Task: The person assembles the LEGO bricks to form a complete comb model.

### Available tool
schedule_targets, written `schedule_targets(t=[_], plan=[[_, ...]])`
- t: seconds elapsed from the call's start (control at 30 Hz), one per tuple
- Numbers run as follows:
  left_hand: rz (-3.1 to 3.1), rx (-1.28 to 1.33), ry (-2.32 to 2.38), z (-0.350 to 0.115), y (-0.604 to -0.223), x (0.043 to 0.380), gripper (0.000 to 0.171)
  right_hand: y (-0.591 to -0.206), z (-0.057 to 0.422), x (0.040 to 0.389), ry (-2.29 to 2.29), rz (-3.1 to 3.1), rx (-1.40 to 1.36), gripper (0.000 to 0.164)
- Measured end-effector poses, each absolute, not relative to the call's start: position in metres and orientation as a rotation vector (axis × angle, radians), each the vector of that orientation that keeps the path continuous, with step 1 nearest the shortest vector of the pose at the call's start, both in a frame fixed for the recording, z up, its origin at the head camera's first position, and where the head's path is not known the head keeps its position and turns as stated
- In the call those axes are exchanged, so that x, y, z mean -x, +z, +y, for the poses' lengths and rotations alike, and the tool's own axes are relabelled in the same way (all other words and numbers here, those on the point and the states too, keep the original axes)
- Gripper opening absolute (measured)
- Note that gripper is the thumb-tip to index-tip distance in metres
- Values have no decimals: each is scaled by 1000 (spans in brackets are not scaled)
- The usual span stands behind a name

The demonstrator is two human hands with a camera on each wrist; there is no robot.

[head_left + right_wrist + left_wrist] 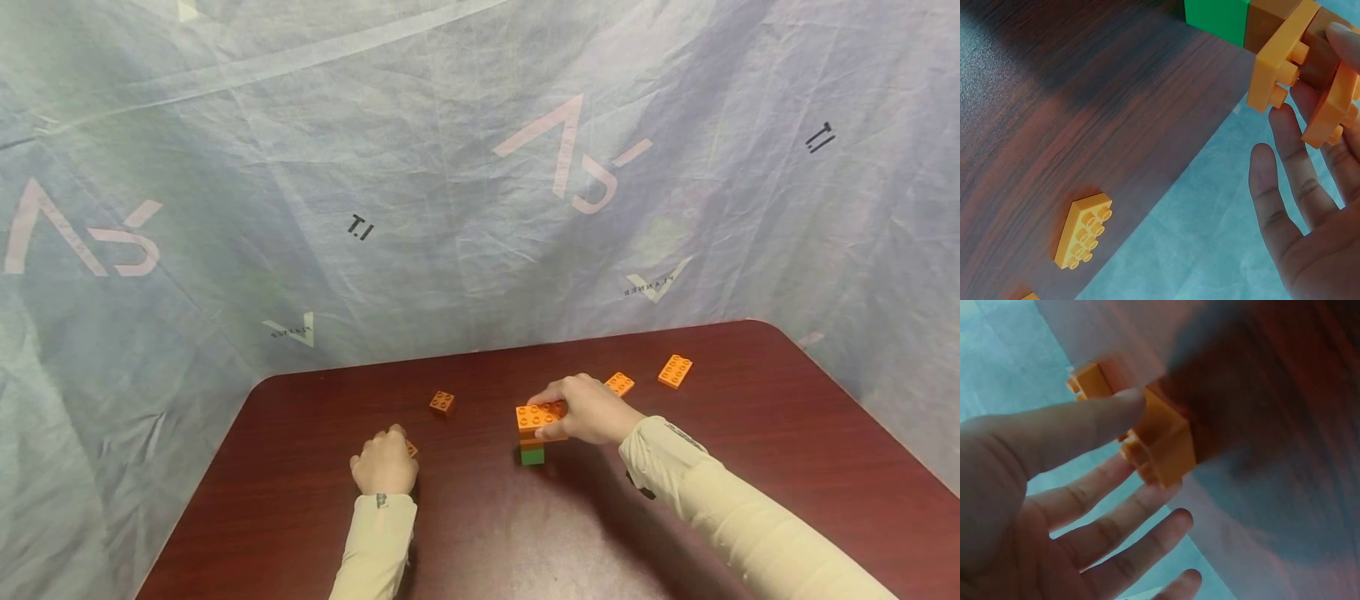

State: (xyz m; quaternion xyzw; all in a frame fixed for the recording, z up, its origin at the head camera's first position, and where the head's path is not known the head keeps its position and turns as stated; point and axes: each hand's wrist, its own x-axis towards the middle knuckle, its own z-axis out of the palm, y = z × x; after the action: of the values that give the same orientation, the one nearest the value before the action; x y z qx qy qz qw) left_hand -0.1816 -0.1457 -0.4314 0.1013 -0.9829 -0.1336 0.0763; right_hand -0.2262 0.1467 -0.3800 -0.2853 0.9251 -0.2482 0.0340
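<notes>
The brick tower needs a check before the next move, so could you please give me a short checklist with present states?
1. Brick tower upright on its green brick: ok.
2. Right hand holding the tower: ok, it grips near the top.
3. Top studs all visible in the head view: not ok, the right hand hides some.
4. Left hand on an orange brick: ok, the thumb and fingers pinch it.
5. That brick lifted off the table: cannot tell.
6. Tower layers pressed fully together: cannot tell.
</notes>
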Motion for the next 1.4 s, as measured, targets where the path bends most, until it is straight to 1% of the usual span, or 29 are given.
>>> schedule_targets(t=[0.27, 0.47, 0.83, 1.13, 1.4], plan=[[-2894, -291, -378, -147, -439, 184, 32, -382, 146, 227, -761, 2850, 891, 42], [-2855, -241, -377, -143, -436, 184, 34, -382, 147, 228, -770, 2851, 895, 42], [-2769, -135, -335, -125, -420, 180, 30, -382, 147, 227, -788, 2843, 854, 43], [-2670, 4, -321, -106, -401, 178, 37, -382, 146, 227, -800, 2837, 843, 43], [-2632, 97, -381, -88, -381, 175, 35, -382, 146, 227, -807, 2826, 836, 43]])
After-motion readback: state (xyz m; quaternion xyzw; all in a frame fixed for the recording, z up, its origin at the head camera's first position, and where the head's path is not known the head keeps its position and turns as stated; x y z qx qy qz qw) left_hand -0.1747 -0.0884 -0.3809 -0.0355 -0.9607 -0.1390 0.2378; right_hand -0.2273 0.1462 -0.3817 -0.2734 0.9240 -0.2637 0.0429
